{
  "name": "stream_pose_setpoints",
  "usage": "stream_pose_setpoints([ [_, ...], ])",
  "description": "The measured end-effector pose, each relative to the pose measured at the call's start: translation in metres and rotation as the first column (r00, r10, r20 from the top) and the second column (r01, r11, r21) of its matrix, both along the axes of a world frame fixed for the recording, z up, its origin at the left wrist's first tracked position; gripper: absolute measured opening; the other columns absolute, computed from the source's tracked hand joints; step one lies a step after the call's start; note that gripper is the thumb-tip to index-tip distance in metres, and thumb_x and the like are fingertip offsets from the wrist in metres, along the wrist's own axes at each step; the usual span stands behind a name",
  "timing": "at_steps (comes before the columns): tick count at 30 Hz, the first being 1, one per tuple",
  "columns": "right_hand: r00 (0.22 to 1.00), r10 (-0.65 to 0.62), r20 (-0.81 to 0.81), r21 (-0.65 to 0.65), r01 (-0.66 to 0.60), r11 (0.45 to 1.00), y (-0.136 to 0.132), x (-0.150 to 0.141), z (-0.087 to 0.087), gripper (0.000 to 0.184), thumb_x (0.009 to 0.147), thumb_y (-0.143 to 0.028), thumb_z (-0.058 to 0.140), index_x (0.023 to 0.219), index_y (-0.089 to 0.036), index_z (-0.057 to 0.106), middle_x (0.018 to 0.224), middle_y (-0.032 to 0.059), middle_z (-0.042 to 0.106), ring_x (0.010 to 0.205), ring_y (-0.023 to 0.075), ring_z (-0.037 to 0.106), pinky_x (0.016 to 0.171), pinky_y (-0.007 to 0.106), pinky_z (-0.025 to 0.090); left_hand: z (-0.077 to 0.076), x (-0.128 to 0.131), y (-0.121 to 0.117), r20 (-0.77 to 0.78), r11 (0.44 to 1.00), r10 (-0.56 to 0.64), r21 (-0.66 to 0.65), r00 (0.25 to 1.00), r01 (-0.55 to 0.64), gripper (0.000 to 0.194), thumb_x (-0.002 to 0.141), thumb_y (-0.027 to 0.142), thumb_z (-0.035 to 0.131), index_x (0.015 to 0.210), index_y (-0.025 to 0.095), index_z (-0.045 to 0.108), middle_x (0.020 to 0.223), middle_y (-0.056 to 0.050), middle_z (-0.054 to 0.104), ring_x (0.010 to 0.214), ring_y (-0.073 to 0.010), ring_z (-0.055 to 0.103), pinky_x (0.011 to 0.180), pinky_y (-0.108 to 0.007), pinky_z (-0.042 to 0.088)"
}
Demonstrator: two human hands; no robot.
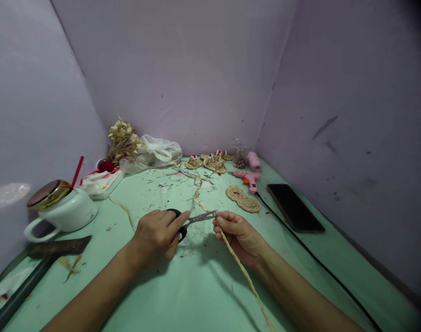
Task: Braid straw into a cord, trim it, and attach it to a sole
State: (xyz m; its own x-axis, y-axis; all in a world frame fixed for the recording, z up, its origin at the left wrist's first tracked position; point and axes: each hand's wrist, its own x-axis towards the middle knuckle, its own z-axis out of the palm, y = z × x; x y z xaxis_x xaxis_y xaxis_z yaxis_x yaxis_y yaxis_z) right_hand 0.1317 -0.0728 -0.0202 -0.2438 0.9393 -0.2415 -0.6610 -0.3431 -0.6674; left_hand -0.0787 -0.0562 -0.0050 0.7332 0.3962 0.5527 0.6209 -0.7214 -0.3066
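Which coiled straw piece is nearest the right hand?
The flat two-lobed piece just in front of the pink glue gun; the others sit farther back, near the wall.

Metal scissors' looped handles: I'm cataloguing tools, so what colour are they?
The looped handles are black, showing best in the head view.

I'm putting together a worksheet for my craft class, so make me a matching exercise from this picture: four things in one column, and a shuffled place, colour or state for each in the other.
Column one
1. Scissors
2. Straw-coloured cord
3. Glue gun
4. Mug

Column two
A. Mainly pink, with a black cable
B. Pinched in the right hand
C. White, at the left side of the table
D. Held in the left hand

Right pairs: 1-D, 2-B, 3-A, 4-C
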Motion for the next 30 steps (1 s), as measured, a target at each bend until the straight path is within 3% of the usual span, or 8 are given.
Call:
stream_pose_setpoints([
  [14,0.969,-0.171,0.18,0.184,0.138,0.973,0.0009,-0.0004,0.0014,0.02,0.049,-0.02,0.077,0.065,-0.014,0.066,0.051,-0.0012,0.062,0.045,0.009,0.057,0.05,0.021,0.048,0.0017,-0.0021,0.0019,-0.007,1.0,-0.005,-0.025,1.0,0.005,0.043,0.069,0.01,0.044,0.111,0.013,0.049,0.066,-0.003,0.058,0.054,-0.015,0.051,0.049,-0.027,0.037],
  [26,0.98,-0.151,0.129,0.171,0.128,0.977,0.001,-0.0011,-0.0009,0.019,0.051,-0.019,0.077,0.065,-0.014,0.065,0.052,-0.0017,0.061,0.047,0.0078,0.056,0.05,0.019,0.048,-0.0014,-0.0036,0.0038,-0.021,0.999,-0.027,-0.043,0.999,0.026,0.044,0.068,0.009,0.043,0.112,0.012,0.048,0.064,-0.003,0.058,0.052,-0.0154,0.052,0.047,-0.027,0.037],
  [30,0.981,-0.152,0.116,0.167,0.132,0.977,0.0016,-0.001,-0.0014,0.019,0.051,-0.018,0.077,0.065,-0.014,0.065,0.052,-0.0017,0.06,0.047,0.0079,0.055,0.051,0.02,0.048,-0.0027,-0.0058,0.0039,0.048,0.99,-0.064,-0.126,0.997,0.069,0.044,0.068,0.008,0.042,0.112,0.013,0.048,0.065,-0.002,0.06,0.053,-0.0147,0.054,0.048,-0.026,0.039],
])
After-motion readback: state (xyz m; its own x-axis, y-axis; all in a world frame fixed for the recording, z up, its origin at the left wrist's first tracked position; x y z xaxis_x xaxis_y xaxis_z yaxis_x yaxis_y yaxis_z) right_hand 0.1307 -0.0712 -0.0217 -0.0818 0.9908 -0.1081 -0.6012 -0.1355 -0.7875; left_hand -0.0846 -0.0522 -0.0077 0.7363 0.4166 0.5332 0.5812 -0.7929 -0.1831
